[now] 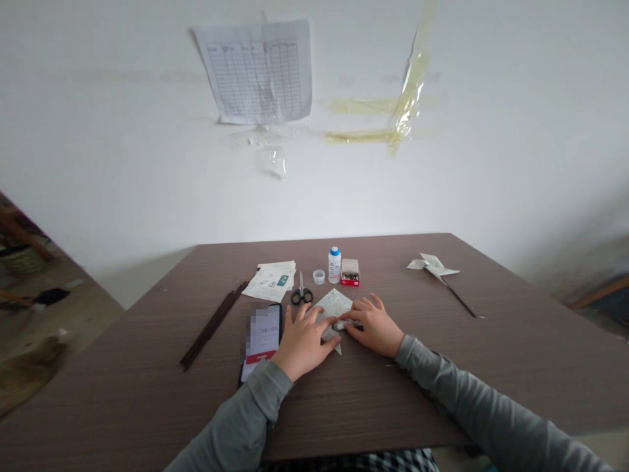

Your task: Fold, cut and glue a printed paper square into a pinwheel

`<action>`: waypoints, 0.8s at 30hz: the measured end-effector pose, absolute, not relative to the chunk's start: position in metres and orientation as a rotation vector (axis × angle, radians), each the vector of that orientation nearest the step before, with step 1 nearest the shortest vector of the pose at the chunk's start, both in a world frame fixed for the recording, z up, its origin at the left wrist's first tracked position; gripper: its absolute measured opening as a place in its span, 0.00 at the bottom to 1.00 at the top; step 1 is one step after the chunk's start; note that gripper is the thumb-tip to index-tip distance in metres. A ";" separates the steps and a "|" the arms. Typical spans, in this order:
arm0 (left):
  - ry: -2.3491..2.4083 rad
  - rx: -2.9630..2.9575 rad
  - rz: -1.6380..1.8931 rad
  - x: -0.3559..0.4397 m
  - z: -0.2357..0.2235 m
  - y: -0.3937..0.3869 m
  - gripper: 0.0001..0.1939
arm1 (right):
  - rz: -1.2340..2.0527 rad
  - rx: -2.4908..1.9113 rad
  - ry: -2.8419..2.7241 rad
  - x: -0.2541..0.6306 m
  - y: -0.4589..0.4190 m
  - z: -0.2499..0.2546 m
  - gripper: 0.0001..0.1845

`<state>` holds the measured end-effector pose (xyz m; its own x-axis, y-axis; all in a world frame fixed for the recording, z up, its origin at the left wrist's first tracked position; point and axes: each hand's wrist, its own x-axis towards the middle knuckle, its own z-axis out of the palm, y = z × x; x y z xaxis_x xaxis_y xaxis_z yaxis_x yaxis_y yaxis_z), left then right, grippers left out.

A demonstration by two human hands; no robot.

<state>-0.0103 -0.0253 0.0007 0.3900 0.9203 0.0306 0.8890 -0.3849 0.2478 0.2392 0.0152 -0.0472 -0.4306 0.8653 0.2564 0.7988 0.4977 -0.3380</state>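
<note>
A printed paper sheet (336, 305), partly folded, lies on the brown table (442, 367) in front of me. My left hand (303, 342) lies flat on its left part with the fingers spread. My right hand (375, 324) rests on its right part, fingers stretched toward a fold in the middle. Both hands press the paper down on the table. Part of the sheet is hidden under my palms.
A phone (262, 337) lies left of my left hand. Behind the sheet are scissors (301, 294), a small white cap (319, 276), a white bottle with a blue lid (335, 264), a small box (350, 271) and a paper stack (272, 280). Dark sticks (212, 324) lie at left, a paper pinwheel (437, 270) at right.
</note>
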 end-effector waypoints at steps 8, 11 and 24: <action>1.612 2.467 0.334 -0.013 -0.014 -0.023 0.22 | 0.250 -1.359 -2.328 0.240 0.015 -0.051 0.13; 1.615 2.442 0.407 -0.014 -0.023 -0.020 0.22 | 0.267 -1.355 -2.309 0.242 0.016 -0.053 0.12; 1.647 2.406 0.435 -0.011 -0.026 -0.018 0.22 | 0.218 -1.345 -2.373 0.243 0.014 -0.047 0.14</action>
